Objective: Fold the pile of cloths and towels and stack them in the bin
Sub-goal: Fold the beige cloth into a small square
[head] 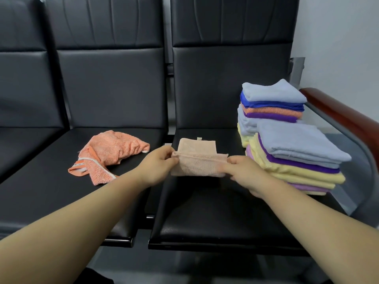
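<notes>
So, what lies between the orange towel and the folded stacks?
The peach cloth, pinched by the left hand and right hand; head view.

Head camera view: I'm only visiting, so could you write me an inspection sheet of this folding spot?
Surface: two black padded seats, side by side.
Job's things: peach cloth, partly folded, over the right seat; orange towel, crumpled on the left seat; folded cloths in a near stack and a far stack, both on the right seat; no bin seen.
Clutter: nothing seen.
Hands: left hand and right hand each pinch one end of the peach cloth.
Cables: nothing seen.
Surroundings: black backrests, a wooden armrest at the right, a pale wall.
</notes>
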